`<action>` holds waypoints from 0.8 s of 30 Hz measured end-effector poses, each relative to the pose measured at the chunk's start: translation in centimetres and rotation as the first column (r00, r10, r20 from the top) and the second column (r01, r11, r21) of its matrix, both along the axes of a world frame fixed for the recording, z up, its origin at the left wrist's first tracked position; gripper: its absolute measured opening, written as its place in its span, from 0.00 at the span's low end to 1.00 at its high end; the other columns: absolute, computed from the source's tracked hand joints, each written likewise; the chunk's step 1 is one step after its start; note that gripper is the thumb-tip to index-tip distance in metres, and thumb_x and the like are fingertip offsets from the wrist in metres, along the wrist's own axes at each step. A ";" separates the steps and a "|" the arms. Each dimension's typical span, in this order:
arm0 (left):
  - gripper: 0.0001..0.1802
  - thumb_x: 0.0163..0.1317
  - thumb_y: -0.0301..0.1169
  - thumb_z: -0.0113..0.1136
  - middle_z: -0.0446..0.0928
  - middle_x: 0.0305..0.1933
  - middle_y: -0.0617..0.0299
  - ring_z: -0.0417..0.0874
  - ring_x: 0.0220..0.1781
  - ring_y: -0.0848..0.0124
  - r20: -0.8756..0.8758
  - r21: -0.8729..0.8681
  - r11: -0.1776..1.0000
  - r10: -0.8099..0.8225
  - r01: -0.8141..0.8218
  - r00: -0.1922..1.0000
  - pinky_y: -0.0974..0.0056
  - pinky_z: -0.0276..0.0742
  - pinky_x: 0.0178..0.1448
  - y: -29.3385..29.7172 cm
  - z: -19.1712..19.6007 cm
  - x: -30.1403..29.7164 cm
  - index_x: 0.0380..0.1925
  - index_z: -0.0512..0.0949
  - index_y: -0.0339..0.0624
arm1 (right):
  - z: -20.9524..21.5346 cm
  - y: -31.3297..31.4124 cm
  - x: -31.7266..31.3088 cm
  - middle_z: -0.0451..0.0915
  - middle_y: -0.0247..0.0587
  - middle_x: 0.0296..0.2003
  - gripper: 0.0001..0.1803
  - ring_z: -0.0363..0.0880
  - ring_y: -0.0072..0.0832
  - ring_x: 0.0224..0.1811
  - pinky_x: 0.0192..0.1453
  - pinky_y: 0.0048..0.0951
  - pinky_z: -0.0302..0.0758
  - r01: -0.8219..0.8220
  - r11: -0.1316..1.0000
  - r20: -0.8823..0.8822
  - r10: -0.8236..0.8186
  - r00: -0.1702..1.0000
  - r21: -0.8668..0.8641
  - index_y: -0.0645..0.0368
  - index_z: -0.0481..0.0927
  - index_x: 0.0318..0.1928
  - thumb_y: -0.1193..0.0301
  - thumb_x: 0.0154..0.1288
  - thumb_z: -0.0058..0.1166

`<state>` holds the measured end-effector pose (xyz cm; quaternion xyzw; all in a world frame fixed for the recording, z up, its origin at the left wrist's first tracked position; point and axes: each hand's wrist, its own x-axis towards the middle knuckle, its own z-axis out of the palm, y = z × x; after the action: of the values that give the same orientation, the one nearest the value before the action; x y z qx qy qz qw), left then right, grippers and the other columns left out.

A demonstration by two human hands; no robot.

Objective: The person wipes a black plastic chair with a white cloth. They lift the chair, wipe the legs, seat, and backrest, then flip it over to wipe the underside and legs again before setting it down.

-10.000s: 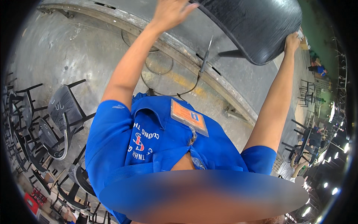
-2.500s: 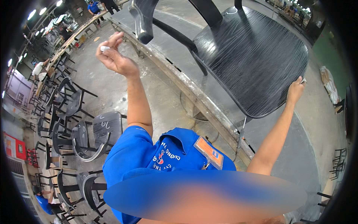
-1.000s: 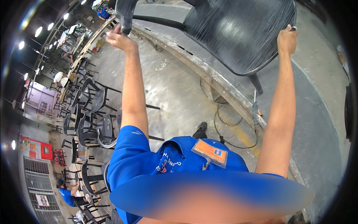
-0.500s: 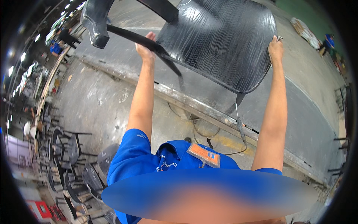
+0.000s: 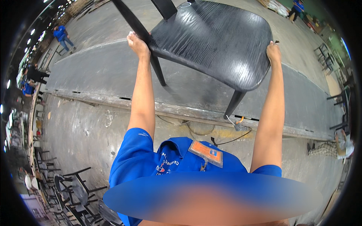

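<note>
A black wooden chair [image 5: 211,41] with visible grain on its seat stands tilted in view over the grey platform [image 5: 102,77]. My left hand [image 5: 138,46] is closed round the chair at the point where its back post meets the seat's left side. At the opposite edge of the seat, my right hand [image 5: 274,53] grips the rim, its fingers partly hidden beneath. A small dark bit shows by that thumb; I cannot make out what it is. The front leg [image 5: 234,103] comes down at the platform's near edge. The top of the backrest is out of frame.
By the front leg lies a grey tool end [image 5: 241,126] with a dark cable [image 5: 235,140] trailing below the edge. Several black chairs [image 5: 77,188] crowd the lower left. A person in blue [image 5: 62,35] stands far left, another person [image 5: 296,9] far right.
The chair has turned and shifted slightly left, and its front leg shows more fully. My left hand went from an open palm against the post to fingers wrapped round it. My view has swung.
</note>
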<state>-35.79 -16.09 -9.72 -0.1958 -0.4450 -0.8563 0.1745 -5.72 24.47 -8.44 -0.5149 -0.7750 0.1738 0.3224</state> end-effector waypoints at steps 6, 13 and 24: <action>0.23 0.72 0.43 0.33 0.72 0.27 0.59 0.72 0.30 0.71 -0.027 -0.145 0.958 0.246 -0.248 0.969 0.66 0.69 0.37 3.9 -0.5 -3.3 0.29 0.69 0.37 | 0.9 -1.1 0.5 0.74 0.65 0.49 0.24 0.71 0.54 0.56 0.59 0.46 0.67 0.051 0.993 -0.038 -0.055 0.998 -0.109 0.70 0.76 0.47 0.60 0.69 0.35; 0.14 0.71 0.34 0.38 0.76 0.39 0.57 0.74 0.44 0.62 -0.693 0.022 0.729 0.504 -0.685 0.515 0.61 0.71 0.48 3.6 3.6 4.5 0.31 0.70 0.39 | 2.9 -4.4 1.1 0.73 0.67 0.50 0.26 0.70 0.56 0.56 0.60 0.47 0.65 -0.038 0.980 -0.141 0.011 0.990 -0.193 0.75 0.72 0.49 0.60 0.69 0.36; 0.15 0.64 0.40 0.47 0.67 0.63 0.50 0.60 0.68 0.51 -0.947 -0.075 -0.316 -0.274 -0.946 0.167 0.40 0.59 0.62 9.5 13.1 -7.7 0.43 0.73 0.41 | 3.1 -6.5 1.6 0.72 0.74 0.47 0.29 0.71 0.59 0.53 0.58 0.46 0.66 -0.232 0.934 -0.350 0.129 0.928 -0.271 0.82 0.60 0.51 0.60 0.71 0.36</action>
<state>-43.49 -6.60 3.39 -0.3752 -0.7470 0.1529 0.5272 -4.14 17.96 -5.35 -0.4483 -0.7188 0.4046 0.3444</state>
